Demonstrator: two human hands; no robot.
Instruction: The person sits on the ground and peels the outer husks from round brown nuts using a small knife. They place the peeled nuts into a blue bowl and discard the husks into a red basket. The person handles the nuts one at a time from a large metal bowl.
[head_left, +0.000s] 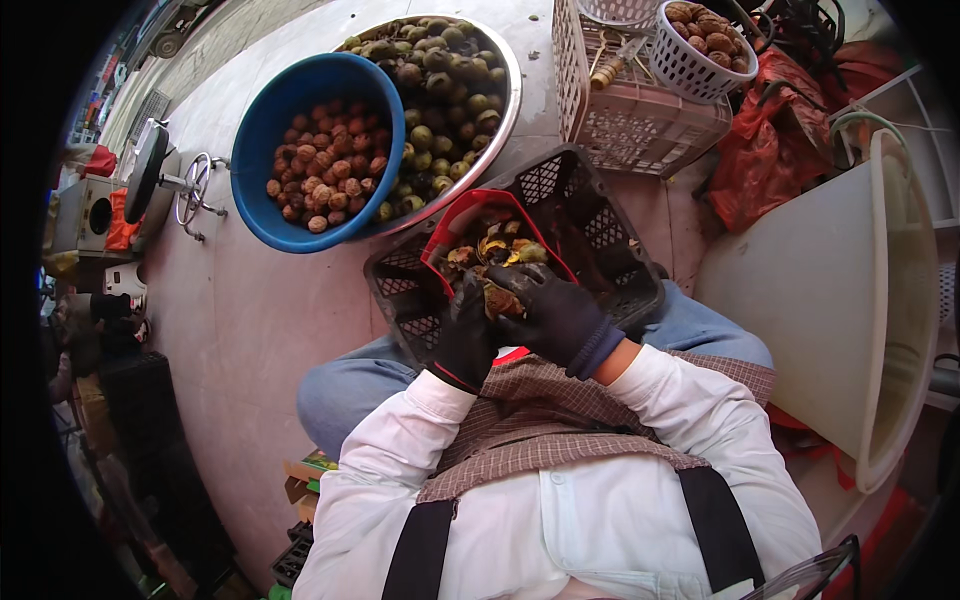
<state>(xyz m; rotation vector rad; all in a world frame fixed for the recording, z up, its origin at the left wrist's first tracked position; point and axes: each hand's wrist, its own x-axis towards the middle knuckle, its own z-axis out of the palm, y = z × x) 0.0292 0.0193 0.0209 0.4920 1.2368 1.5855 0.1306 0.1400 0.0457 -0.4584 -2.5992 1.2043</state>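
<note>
A brownish walnut (501, 300), seemingly with bits of husk on it, is held between my two black-gloved hands. My left hand (466, 330) grips it from the left, and my right hand (546, 306) closes around it from the right; the fingers hide much of it. Just beyond my fingertips, torn yellow-green husk pieces (517, 249) lie in a red-rimmed container (466, 204). That container sits in a black plastic crate (621, 238) between my knees. To the upper left, a blue basin (259, 180) holds many hulled walnuts (330, 172).
Green-husked walnuts (442, 75) fill a wide metal basin (514, 82) behind the blue one. A wooden-handled tool (609, 73) and a white basket of walnuts (694, 71) rest on an upturned plastic crate (637, 131). A large pale tub (802, 300) stands close on my right.
</note>
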